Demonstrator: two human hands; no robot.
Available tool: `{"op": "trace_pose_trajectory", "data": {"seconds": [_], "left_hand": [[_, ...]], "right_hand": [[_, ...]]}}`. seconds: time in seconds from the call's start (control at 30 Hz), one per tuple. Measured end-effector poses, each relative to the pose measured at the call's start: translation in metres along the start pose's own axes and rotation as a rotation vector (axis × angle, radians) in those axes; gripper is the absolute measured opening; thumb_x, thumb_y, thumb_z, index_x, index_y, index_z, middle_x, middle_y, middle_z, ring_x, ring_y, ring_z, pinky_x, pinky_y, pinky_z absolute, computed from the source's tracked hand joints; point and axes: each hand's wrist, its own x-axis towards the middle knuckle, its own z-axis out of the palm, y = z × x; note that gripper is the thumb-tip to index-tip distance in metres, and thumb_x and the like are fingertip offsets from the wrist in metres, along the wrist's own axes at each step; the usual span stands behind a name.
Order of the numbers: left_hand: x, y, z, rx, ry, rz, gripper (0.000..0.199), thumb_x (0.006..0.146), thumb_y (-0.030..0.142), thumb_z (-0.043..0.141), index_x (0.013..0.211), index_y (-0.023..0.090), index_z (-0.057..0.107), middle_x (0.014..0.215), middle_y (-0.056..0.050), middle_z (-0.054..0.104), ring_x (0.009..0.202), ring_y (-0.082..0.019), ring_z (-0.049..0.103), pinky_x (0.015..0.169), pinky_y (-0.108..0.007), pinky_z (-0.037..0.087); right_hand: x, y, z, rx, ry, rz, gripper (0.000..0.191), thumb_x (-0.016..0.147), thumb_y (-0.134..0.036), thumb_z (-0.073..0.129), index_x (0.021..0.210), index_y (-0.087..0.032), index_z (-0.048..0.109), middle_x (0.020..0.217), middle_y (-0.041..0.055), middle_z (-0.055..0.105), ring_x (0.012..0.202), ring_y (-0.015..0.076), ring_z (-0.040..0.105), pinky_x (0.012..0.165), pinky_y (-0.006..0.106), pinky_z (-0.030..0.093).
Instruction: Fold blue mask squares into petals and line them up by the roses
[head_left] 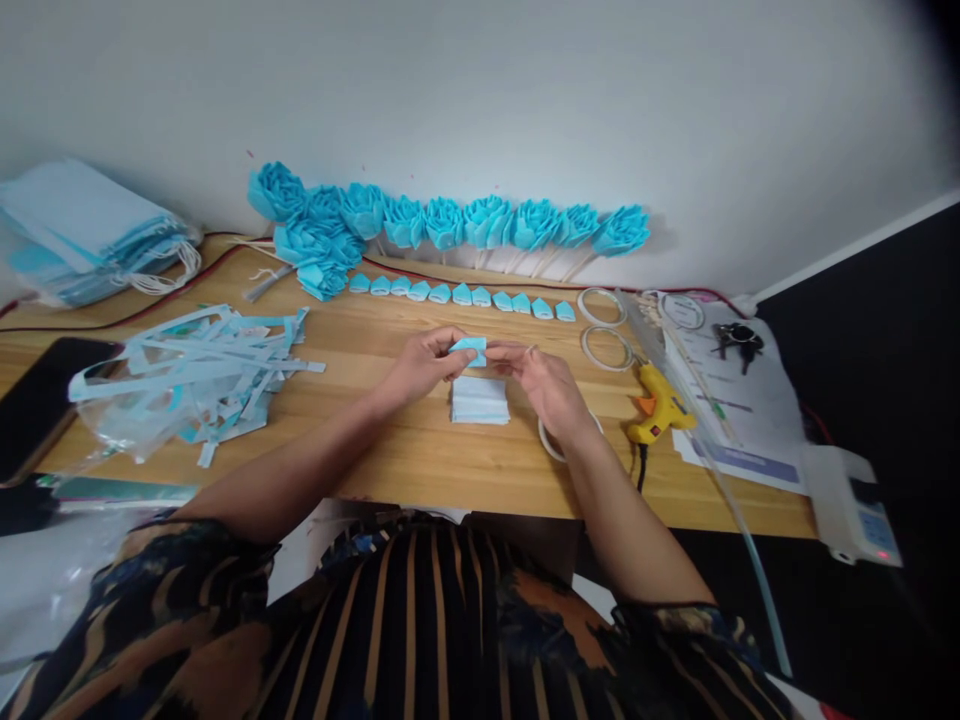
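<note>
Between the thumb and fingers of my left hand [433, 362] is a small folded piece of light-blue fabric [472, 351]. My right hand [546, 382] is at its right edge, fingers stretched out toward it and the tips close to or touching it; the thumb is partly hidden. Just below lies a small stack of pale cut fabric pieces [480, 400]. Beyond my hands, a row of several folded blue petals [439, 293] runs across the table. Behind them, blue fabric flowers [487, 222] on thin sticks lean along the wall.
Fabric strips [202, 365] and clear plastic lie left, near a phone [45, 400] and a bag of fabric sheets [90, 230]. On the right are tape rolls [607, 349], a yellow glue gun [660, 403], keys [739, 342], papers [757, 425] and a white power box [851, 505].
</note>
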Motion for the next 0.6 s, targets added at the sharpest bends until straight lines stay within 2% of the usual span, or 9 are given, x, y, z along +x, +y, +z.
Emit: {"op": "trace_pose_trajectory", "data": {"seconds": [0.27, 0.47, 0.6], "left_hand": [[-0.0019, 0.0041, 0.0020, -0.001, -0.005, -0.024, 0.030, 0.072, 0.040, 0.074, 0.072, 0.017, 0.055, 0.051, 0.007, 0.048, 0.048, -0.006, 0.041, 0.050, -0.020, 0.034], [-0.0013, 0.0033, 0.0007, 0.006, -0.022, -0.080, 0.030, 0.073, 0.042, 0.072, 0.074, 0.016, 0.057, 0.055, 0.004, 0.055, 0.052, -0.008, 0.049, 0.054, -0.022, 0.042], [-0.0027, 0.0062, 0.0009, 0.036, -0.014, -0.076, 0.034, 0.075, 0.048, 0.070, 0.073, 0.016, 0.058, 0.058, 0.003, 0.058, 0.055, -0.009, 0.053, 0.058, -0.023, 0.045]], "right_hand": [[-0.0005, 0.0019, 0.0020, 0.054, 0.004, 0.011, 0.035, 0.090, -0.054, 0.057, 0.102, -0.028, 0.077, 0.120, 0.0046, 0.070, 0.109, 0.0223, 0.063, 0.089, 0.038, 0.054], [-0.0006, 0.0027, 0.0017, 0.065, 0.001, -0.010, 0.033, 0.091, -0.052, 0.057, 0.102, -0.028, 0.077, 0.120, 0.0044, 0.069, 0.106, 0.0210, 0.064, 0.089, 0.038, 0.055], [-0.0009, 0.0017, 0.0020, 0.041, 0.003, -0.014, 0.035, 0.091, -0.052, 0.058, 0.104, -0.027, 0.077, 0.122, 0.0059, 0.069, 0.108, 0.0227, 0.064, 0.092, 0.041, 0.055]]}}
